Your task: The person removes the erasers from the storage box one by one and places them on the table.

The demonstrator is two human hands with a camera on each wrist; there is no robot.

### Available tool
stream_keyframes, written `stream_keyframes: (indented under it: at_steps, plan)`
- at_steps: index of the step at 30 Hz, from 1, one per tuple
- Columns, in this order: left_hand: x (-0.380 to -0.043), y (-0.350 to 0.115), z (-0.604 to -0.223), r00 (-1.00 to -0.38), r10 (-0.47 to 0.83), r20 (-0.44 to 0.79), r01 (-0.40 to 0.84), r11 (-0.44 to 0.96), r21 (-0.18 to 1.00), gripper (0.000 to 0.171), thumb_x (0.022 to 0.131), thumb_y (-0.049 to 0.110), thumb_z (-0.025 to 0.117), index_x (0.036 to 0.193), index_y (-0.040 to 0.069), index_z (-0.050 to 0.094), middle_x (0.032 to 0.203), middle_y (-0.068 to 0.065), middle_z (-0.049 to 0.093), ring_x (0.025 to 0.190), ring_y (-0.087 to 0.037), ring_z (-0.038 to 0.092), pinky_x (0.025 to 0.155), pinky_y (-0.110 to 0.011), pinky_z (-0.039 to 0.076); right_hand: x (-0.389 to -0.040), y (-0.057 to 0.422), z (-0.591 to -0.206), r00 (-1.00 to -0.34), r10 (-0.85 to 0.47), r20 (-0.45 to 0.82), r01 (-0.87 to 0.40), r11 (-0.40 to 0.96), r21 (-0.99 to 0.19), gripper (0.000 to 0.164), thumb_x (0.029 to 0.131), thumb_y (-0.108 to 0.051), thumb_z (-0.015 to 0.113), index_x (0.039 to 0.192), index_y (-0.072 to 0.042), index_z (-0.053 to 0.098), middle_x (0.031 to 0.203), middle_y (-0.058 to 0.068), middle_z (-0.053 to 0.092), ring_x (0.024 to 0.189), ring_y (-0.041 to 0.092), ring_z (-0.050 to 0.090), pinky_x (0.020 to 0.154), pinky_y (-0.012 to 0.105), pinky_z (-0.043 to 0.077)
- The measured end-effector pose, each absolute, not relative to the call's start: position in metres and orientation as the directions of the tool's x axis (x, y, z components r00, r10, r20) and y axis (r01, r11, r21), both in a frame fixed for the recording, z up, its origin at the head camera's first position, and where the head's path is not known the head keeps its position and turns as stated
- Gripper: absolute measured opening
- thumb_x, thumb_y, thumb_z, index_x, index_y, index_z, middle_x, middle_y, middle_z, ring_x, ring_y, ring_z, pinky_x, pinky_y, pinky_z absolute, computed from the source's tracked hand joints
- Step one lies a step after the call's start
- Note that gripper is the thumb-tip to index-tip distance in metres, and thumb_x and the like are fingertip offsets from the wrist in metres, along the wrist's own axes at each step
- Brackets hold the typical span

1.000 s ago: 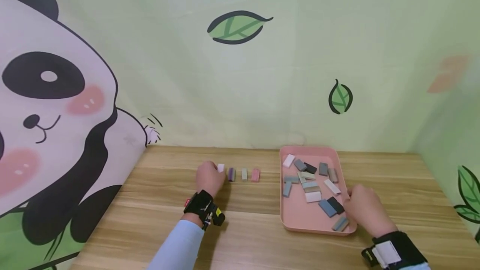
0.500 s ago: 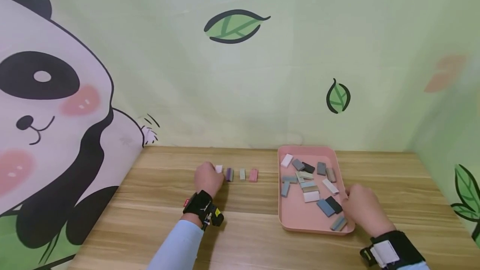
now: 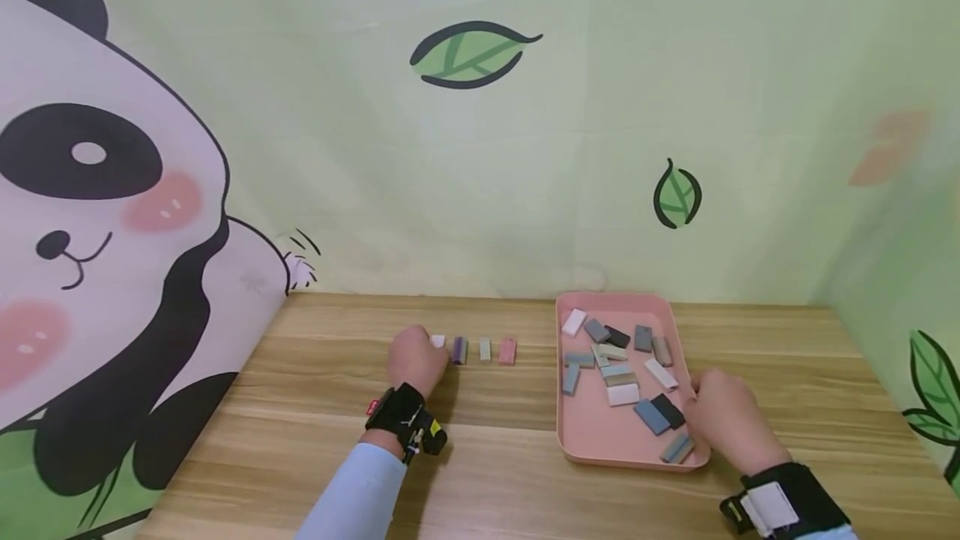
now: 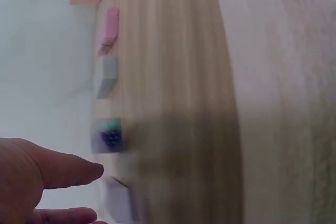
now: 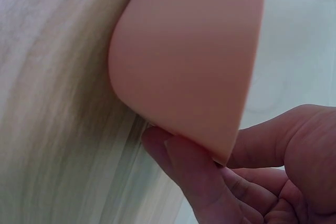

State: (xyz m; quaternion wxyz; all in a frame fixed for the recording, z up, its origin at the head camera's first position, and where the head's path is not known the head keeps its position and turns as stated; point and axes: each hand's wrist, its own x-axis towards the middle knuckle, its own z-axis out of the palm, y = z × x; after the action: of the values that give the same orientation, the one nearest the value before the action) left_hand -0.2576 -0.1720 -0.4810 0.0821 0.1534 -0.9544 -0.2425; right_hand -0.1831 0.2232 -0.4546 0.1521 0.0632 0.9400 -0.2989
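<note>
On the table [image 3: 510, 482], both hands stay put.

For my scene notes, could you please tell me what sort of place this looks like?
Probably a children's playroom or a staged recording booth: a cartoon panda mural and leaf-printed walls enclose a wooden table with a pink tray of small blocks.

Row of four small upright blocks [image 3: 472, 349] on the wooden counter [image 3: 300, 440], right of the left grip [image 3: 415, 359]; pink rectangular plastic tray [image 3: 600, 440] of flat tiles [image 3: 622, 373] left of the right grip [image 3: 726, 419].

Four standing blocks [image 3: 484, 349], one tray [image 3: 600, 440]
</note>
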Motion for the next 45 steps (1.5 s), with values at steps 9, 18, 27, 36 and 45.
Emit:
stream_keyframes:
  at_steps: [9,18,27,36,45]
  plan:
    - [-0.249,-0.142,-0.446,-0.958,-0.232,0.167,-0.121,0.859,0.497,0.038,0.081,0.031,0.066,0.111,0.007,0.066,0.109,-0.011,0.066,0.074,-0.02,0.059,0.056,-0.031,0.047,-0.183,0.224,-0.453,-0.959,0.017,-0.285,0.17,0.833,-0.526,0.034,0.085,-0.005,0.05,0.113,0.013,0.056,0.087,0.017,0.061,0.065,0.018,0.058,0.051,0.028,0.045]
    - [-0.238,-0.091,-0.426,-0.966,-0.013,0.26,0.126,0.851,0.509,0.045,0.084,0.035,0.064,0.119,0.007,0.06,0.114,-0.009,0.064,0.093,-0.022,0.062,0.073,-0.035,0.052,-0.182,0.222,-0.453,-0.963,0.014,-0.268,0.16,0.833,-0.53,0.033,0.086,-0.006,0.049,0.112,0.013,0.056,0.085,0.016,0.062,0.063,0.017,0.058,0.05,0.028,0.046]
    - [-0.22,-0.029,-0.429,-0.948,0.234,0.215,0.304,0.862,0.405,0.044,0.084,0.037,0.066,0.12,0.013,0.06,0.11,-0.004,0.064,0.092,-0.015,0.061,0.069,-0.027,0.051,-0.182,0.223,-0.455,-0.958,0.018,-0.287,0.175,0.828,-0.533,0.032,0.085,-0.006,0.051,0.111,0.012,0.057,0.086,0.016,0.061,0.064,0.018,0.058,0.05,0.028,0.046]
    - [-0.212,0.013,-0.447,-0.909,0.409,0.077,0.411,0.852,0.325,0.024,0.082,0.029,0.068,0.104,0.017,0.067,0.085,0.008,0.059,0.069,-0.006,0.049,0.057,-0.019,0.041,-0.182,0.224,-0.458,-0.957,0.023,-0.289,0.177,0.836,-0.52,0.033,0.085,-0.005,0.051,0.112,0.013,0.056,0.089,0.019,0.061,0.066,0.02,0.057,0.052,0.028,0.045]
    - [-0.211,0.036,-0.455,-0.889,0.458,0.01,0.432,0.832,0.348,0.008,0.082,0.016,0.066,0.09,0.02,0.066,0.074,0.01,0.054,0.063,-0.007,0.049,0.054,-0.02,0.038,-0.184,0.224,-0.454,-0.962,0.02,-0.271,0.16,0.849,-0.504,0.035,0.084,-0.005,0.051,0.114,0.013,0.055,0.094,0.022,0.06,0.07,0.022,0.058,0.053,0.027,0.045]
